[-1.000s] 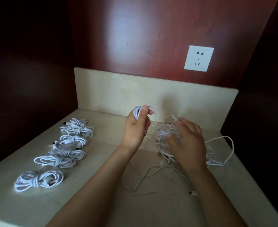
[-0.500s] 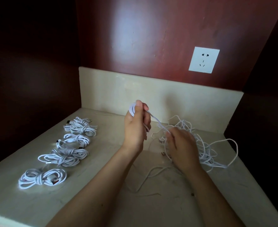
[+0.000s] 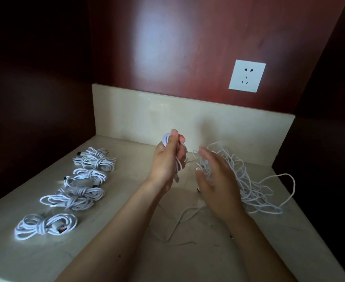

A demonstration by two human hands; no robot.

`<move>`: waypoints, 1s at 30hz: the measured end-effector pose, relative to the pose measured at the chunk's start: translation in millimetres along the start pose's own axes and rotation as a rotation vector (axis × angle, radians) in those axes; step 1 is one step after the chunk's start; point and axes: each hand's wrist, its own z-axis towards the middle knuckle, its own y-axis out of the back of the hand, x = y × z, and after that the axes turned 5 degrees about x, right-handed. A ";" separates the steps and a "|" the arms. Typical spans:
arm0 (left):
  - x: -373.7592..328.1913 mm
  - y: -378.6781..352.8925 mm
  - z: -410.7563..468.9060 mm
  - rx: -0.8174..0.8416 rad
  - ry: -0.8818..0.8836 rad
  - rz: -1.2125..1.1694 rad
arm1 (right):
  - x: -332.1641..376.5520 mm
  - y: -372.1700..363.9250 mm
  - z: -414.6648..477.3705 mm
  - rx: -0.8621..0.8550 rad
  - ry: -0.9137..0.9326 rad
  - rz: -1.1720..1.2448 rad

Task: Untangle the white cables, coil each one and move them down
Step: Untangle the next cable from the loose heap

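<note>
The tangle of white cables [image 3: 247,186] lies in a loose heap on the right side of the desk [image 3: 126,251], near the back, with one wide loop thrown out toward the right edge. It sits just behind and to the right of my right hand [image 3: 216,184]. From its near side a loose strand [image 3: 179,218] trails across the desk toward me, passing under both wrists.

The coil [image 3: 165,140] I am making is in my left hand [image 3: 167,161], raised above the desk and just left of the heap. My fingers and thumb are curled round the gathered loops, which stick out above my fist and hang below it, and a plug [image 3: 177,179] dangles under the palm.

My right hand is spread, fingers straight and a little apart, palm turned toward the left hand, holding nothing. It is blurred, and I cannot tell whether the fingertips touch the nearest strands of the heap.

Well apart on the left, the finished bundles [image 3: 82,193] lie in a row running from near the back of the desk toward its front edge, each wrapped round its middle; the nearest one [image 3: 43,225] lies alone.

Behind the desk is a pale backsplash [image 3: 167,117], and above it, on dark red wood, a white wall socket [image 3: 247,75].
</note>
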 end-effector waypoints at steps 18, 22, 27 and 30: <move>6.4 15.2 8.6 -0.031 0.146 0.178 | 0.0 -19.0 -11.5 0.217 0.091 0.159; 2.0 11.0 8.5 -0.034 0.186 -0.168 | -2.3 -18.0 -11.3 0.250 0.095 0.103; 1.1 18.8 12.5 -0.269 0.082 -0.011 | -0.9 -13.5 -12.4 0.408 0.103 0.032; 1.2 27.2 14.2 -0.373 0.007 0.187 | 2.5 -7.4 -12.0 0.410 0.095 0.116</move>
